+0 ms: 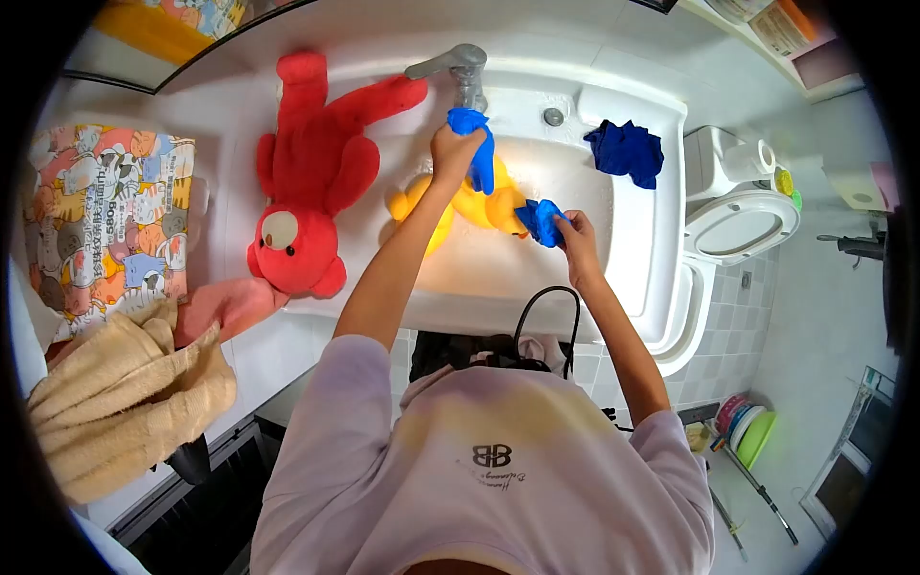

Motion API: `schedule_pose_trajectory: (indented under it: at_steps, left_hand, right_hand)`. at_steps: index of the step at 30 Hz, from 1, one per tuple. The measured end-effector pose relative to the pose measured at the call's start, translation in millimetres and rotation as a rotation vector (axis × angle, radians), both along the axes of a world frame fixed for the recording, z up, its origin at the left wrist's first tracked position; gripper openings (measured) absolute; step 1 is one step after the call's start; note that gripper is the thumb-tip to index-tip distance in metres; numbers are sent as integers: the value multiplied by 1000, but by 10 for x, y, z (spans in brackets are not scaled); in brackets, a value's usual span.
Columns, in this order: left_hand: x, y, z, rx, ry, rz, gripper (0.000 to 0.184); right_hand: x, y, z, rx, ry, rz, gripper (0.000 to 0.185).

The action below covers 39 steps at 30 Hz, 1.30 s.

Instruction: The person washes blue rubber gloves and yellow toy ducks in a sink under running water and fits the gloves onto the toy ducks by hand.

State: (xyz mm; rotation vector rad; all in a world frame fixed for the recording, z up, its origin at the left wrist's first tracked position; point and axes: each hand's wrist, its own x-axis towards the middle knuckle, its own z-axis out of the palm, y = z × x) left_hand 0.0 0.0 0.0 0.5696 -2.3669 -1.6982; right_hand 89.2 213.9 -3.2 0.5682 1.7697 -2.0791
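My left hand (454,153) is closed around a bright blue cloth (482,171) right below the faucet (467,72). My right hand (577,241) pinches another bunched part of blue cloth (544,223), lower and to the right. I cannot tell whether these are one piece or two. Beneath both hands a yellow plush toy (503,203) lies in the water of the white sink (650,278), partly hidden by my left arm. A dark blue cloth (628,153) lies crumpled on the sink's right rim.
A red plush bear (302,177) lies along the sink's left side. Left of it are a patterned package (115,216) and a tan towel (134,393). The toilet (743,230) stands to the right, with stacked basins (743,426) farther down.
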Motion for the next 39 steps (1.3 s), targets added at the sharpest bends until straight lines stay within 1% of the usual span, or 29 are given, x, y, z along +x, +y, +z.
schedule_pose_trajectory:
  at_steps: [2,3,5,9,11,12,13,14,15,16,18,20,21,23,25,26,27,28,29,30,31,32,33,34,35,36,37,38,39]
  left_hand:
    - [152,-64,-229,71,185,-23,18]
    - [194,68,-292,88,130,-36,18]
    - [378,7,-399,139,126,-16,17]
    - [424,-74,-228,133,142,47,15]
    - [474,-143,-98,305,106,-8,14]
    - [506,-162,-42,303,114,-5,14]
    - [553,-171,13,379,158,2,15]
    - [593,-186,60,455,200,9,17]
    - [610,-213,88,455,203,11,17]
    - [634,-249,110,446,189,5,18]
    - [711,-278,201,434,171,5,20]
    - [766,-262,391,565,108,-6,21]
    - [793,-272,434,562,114,-1,21]
    - [816,-289,506,646,-36,8,26]
    - [832,-267,558,692,-23,-10,27]
    - [832,-256,587,739,-18,-30,27]
    - [843,-248,622,738,-12,-31,27]
    - [849,-245,658,735,17,-103,27]
    - [858,-240,698,731,45,-175,27]
    - [875,-228,762,730,50,-177,27]
    - [882,-220,840,667,12,-224,28]
    - [893,-209,897,604,-25,-271,30]
    - [906,-186,926,603,-16,-274,30]
    - [890,-156,953,500,34,-257,30]
    - [894,-128,990,398,82,-239,30]
    - [968,-70,1171,526,49,-294,28]
    - [982,-58,1206,521,62,-298,28]
    - [1001,-49,1235,506,0,-316,28]
    - [1024,-40,1262,490,-63,-333,28]
  right_hand:
    - [10,-49,-31,-8,-27,-14,10]
    - [-16,93,8,25,-12,-16,10]
    - [67,39,-42,-55,-5,-30,10]
    - [64,18,-65,-46,22,-14,10]
    - [39,6,-23,-22,22,7,8]
    - [20,-9,20,2,19,19,8]
    - [-8,-22,66,1,25,22,8]
    - [-32,-32,119,-28,12,72,8]
    - [-62,-39,188,-55,0,121,9]
    - [-92,-56,292,-55,1,124,9]
    - [-137,-127,469,-171,-3,234,13]
    - [-193,-207,419,-170,53,241,16]
    - [-210,-255,437,-166,108,241,19]
    - [-235,-351,512,-183,109,292,18]
    - [-253,-443,668,-197,108,342,17]
    - [-273,-481,764,-137,122,422,16]
    - [-280,-520,822,-77,133,499,15]
    - [-320,-589,769,-44,300,490,13]
    - [-365,-638,795,-44,307,491,13]
    - [-402,-676,829,-14,390,522,15]
    - [-427,-702,871,15,477,552,17]
    - [-432,-707,931,16,487,552,17]
    - [-437,-703,1018,13,528,635,20]
    - [-469,-706,1104,11,578,718,23]
    - [-473,-721,1185,14,594,718,23]
    - [-444,-734,1256,43,640,704,25]
    - [-442,-743,1303,72,689,690,27]
    - [-462,-753,1266,47,698,685,21]
    - [-466,-736,1260,48,704,685,21]
